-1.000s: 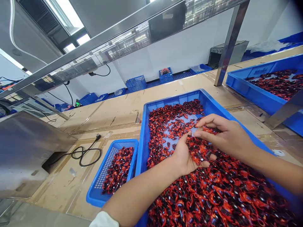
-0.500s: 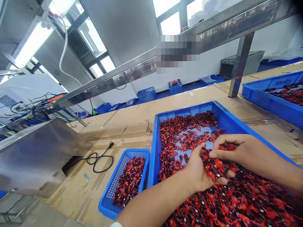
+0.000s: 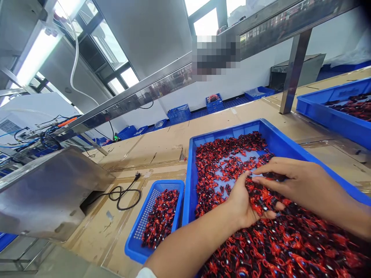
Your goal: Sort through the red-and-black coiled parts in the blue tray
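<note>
The left hand (image 3: 246, 204) is cupping red and black parts (image 3: 261, 200) over the big blue tray (image 3: 278, 141) (counter's middle); the open right hand (image 3: 292, 181) is picking through them, needing careful fingers.

Small red-and-black parts (image 3: 290, 239) lie heaped in a large blue tray (image 3: 189, 181) on the table, thick at the near end and thin toward the far end, where the pale tray floor shows. A loose handful rests in the cupped left hand (image 3: 246, 206).
</note>
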A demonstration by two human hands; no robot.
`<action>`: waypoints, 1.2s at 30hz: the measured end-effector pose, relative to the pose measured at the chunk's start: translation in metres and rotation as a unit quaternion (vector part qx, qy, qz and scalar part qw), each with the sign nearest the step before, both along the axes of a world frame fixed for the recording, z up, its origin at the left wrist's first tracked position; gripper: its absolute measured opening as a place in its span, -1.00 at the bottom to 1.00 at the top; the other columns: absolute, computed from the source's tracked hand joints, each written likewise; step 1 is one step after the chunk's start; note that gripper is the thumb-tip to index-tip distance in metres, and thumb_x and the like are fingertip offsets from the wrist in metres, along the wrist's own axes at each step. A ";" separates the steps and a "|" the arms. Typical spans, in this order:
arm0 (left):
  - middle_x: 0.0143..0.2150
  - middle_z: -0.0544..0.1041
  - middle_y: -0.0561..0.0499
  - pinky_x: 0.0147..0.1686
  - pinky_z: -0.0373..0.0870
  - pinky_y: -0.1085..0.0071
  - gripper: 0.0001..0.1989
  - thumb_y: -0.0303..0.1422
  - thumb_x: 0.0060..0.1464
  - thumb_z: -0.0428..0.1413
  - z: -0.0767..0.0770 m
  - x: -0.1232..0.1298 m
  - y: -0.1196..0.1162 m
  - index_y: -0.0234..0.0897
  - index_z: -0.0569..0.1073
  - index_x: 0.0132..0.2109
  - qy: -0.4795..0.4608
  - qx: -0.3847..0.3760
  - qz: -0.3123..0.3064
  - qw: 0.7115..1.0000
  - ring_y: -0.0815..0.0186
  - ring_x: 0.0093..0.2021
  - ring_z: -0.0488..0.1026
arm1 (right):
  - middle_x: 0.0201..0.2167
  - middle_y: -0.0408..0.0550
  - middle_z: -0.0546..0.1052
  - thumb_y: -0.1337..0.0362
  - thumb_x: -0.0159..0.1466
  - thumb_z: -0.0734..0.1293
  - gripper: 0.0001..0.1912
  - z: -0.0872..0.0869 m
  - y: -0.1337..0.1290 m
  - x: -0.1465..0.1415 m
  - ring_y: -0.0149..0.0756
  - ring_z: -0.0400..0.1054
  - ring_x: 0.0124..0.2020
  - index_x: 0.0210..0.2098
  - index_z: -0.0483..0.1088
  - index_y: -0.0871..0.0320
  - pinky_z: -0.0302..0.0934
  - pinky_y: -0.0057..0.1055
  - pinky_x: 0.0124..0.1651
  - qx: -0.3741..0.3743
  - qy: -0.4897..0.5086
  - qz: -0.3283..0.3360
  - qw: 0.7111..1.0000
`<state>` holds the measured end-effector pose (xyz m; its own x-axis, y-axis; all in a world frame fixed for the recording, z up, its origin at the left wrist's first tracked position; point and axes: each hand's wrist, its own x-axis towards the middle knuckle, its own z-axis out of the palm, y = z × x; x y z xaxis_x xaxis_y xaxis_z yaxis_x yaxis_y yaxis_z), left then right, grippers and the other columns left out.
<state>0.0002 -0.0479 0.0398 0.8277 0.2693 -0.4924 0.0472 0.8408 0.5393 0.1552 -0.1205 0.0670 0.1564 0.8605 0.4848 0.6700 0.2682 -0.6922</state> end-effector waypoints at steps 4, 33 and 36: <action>-0.23 0.61 -0.18 -0.68 0.41 0.47 -0.26 0.04 0.43 -0.40 0.007 -0.001 -0.001 -0.34 0.55 -0.01 0.002 0.001 0.002 1.000 0.26 -0.49 0.58 | -0.65 -0.14 0.45 -0.12 0.25 0.50 -0.66 0.002 0.009 0.010 -0.33 0.28 -0.71 -0.37 0.60 0.01 0.08 -0.44 -0.72 -0.213 0.313 0.063 0.923; -0.20 0.64 -0.21 -0.64 0.47 0.44 -0.40 0.01 0.45 -0.25 0.004 -0.002 0.005 -0.34 0.52 0.00 0.036 0.030 0.018 0.999 0.23 -0.46 0.61 | 0.00 -0.04 0.66 0.00 0.35 0.43 -0.41 0.001 0.014 0.022 -0.40 0.38 -0.54 0.33 0.42 -0.05 0.36 -0.40 -0.51 -0.110 0.131 0.039 0.984; -0.23 0.63 -0.16 -0.65 0.46 0.45 -0.40 0.00 0.46 -0.29 0.006 -0.001 0.004 -0.32 0.50 -0.03 0.044 0.034 0.018 0.998 0.24 -0.48 0.61 | -0.27 -0.09 0.62 -0.03 0.32 0.46 -0.45 0.000 0.017 0.025 -0.41 0.28 -0.55 0.23 0.49 0.01 0.23 -0.45 -0.56 -0.170 0.291 0.091 0.937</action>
<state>-0.0009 -0.0439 0.0458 0.7717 0.3326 -0.5420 0.0678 0.8045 0.5901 0.1805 -0.1039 0.0667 0.1441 0.9880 0.0555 0.1166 0.0388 -0.9924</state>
